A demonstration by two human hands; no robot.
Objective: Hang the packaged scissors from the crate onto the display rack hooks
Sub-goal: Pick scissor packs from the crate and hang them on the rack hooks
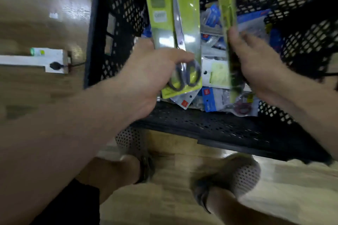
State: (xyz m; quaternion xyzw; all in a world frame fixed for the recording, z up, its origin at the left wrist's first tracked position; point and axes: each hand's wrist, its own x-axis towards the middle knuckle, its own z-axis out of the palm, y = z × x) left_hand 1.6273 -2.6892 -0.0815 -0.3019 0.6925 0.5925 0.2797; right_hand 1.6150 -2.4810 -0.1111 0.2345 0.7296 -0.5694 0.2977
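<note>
My left hand [146,71] grips a lime-green flat pack of grey-handled scissors [190,14], thumb curled across its front, above the black perforated plastic crate [210,126]. My right hand [259,67] pinches a second lime-green pack [225,5] edge-on, fingers blurred.

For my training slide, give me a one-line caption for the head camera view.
Left hand holds a green scissors pack, right hand an edge-on pack, above the black crate.

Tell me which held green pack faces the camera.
The front-on green pack in the left hand: its black-handled scissors show. The right hand holds the edge-on green pack.
</note>
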